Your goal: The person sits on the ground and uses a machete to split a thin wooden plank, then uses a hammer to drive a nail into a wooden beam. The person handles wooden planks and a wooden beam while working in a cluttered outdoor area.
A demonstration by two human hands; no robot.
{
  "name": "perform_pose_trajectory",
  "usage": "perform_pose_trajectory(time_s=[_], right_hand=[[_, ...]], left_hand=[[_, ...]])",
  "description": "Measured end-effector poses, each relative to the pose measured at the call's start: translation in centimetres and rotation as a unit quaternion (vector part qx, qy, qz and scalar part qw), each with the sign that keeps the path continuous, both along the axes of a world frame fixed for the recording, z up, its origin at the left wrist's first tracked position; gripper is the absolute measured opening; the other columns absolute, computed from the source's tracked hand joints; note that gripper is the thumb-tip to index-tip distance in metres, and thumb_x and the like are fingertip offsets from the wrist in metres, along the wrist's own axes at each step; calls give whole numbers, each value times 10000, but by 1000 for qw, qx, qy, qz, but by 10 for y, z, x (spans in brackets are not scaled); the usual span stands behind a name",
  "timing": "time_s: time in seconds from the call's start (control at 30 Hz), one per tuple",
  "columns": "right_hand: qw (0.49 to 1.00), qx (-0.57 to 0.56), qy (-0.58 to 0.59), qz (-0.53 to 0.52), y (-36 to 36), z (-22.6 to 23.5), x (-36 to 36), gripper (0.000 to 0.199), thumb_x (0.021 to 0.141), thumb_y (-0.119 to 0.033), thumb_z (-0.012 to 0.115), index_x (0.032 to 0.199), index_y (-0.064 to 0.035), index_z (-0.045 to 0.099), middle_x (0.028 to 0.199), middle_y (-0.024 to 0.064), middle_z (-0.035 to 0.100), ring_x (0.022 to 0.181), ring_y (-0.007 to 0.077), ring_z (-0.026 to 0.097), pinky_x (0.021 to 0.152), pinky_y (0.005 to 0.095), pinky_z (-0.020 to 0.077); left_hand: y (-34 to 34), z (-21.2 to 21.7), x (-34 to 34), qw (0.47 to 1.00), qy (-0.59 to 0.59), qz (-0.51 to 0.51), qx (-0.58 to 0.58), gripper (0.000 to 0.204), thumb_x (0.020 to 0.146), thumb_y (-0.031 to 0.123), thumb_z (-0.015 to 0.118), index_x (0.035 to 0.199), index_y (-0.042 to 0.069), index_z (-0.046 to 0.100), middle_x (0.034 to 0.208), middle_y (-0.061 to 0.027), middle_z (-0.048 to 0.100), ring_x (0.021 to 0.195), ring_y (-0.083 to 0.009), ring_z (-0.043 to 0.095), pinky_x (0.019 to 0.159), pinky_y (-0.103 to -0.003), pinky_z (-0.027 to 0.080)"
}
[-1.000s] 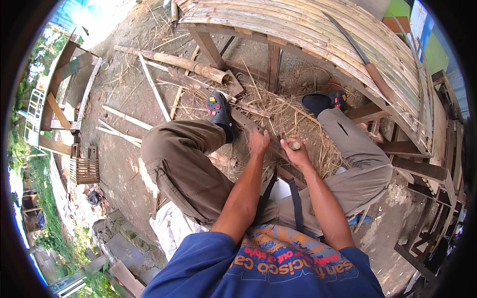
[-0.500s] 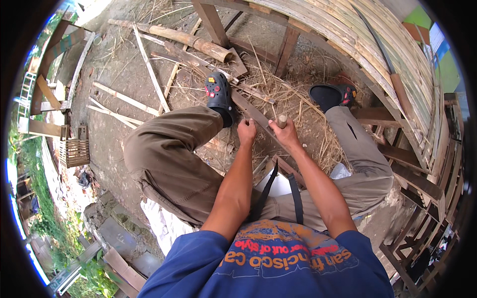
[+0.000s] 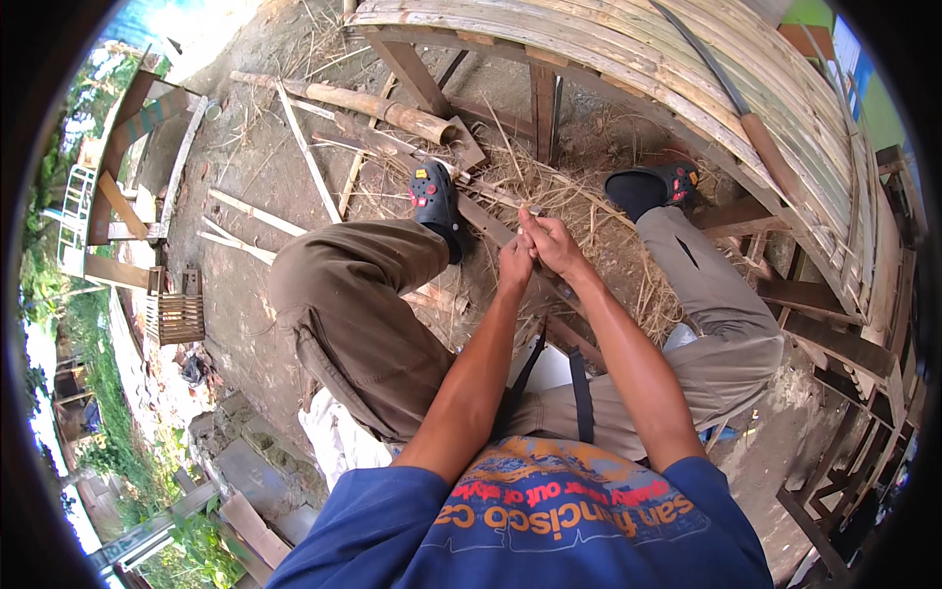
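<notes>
Both my hands meet above a long brown wooden board (image 3: 485, 222) that slants across the ground between my legs. My left hand (image 3: 516, 263) is closed, its fingers curled against the right hand; what it grips, if anything, is hidden. My right hand (image 3: 552, 243) is closed too, wrapped round a wooden-handled tool that is now almost wholly covered by the fingers. My left shoe (image 3: 433, 201), a dark clog, rests beside the board's far part. My right shoe (image 3: 677, 184) is planted farther right.
A slatted bamboo platform (image 3: 628, 49) on wooden legs stands ahead and right, a long blade with a wooden handle (image 3: 770, 152) lying on it. A bamboo pole (image 3: 383, 113), thin strips (image 3: 309, 152) and dry straw (image 3: 613, 265) litter the ground. A slatted crate (image 3: 176, 316) sits left.
My hands were apart, with the tool's round wooden end showing in the right. They have come together over the board, the right moving left and the left moving right. The view has shifted slightly.
</notes>
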State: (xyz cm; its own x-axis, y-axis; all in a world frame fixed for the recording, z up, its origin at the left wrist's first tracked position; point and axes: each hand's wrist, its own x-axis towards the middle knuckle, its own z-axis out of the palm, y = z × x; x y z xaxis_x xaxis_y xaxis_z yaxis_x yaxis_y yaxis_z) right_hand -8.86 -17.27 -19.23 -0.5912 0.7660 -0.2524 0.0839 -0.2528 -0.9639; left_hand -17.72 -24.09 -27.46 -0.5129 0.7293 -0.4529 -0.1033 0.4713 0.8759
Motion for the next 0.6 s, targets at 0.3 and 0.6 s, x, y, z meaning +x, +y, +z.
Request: perform_pose_trajectory(time_s=[0.3, 0.6], right_hand=[[991, 116, -61, 15, -46, 11, 42, 571, 988, -491, 550, 893, 55, 691, 695, 256, 645, 654, 337, 671, 641, 417, 488], [992, -54, 109, -25, -44, -1, 70, 638, 1080, -509, 321, 969, -26, 723, 876, 61, 708, 834, 132, 640, 763, 286, 471]], left_hand=[[-23, -31, 14, 978, -185, 11, 93, 680, 1034, 646, 313, 834, 60, 594, 763, -36, 557, 703, -130, 481, 615, -328, 401], [-38, -48, -13, 970, -230, -69, 42, 371, 1003, 298, 414, 1065, -30, 577, 1107, -180, 657, 1037, -289, 627, 1009, -419, 455]])
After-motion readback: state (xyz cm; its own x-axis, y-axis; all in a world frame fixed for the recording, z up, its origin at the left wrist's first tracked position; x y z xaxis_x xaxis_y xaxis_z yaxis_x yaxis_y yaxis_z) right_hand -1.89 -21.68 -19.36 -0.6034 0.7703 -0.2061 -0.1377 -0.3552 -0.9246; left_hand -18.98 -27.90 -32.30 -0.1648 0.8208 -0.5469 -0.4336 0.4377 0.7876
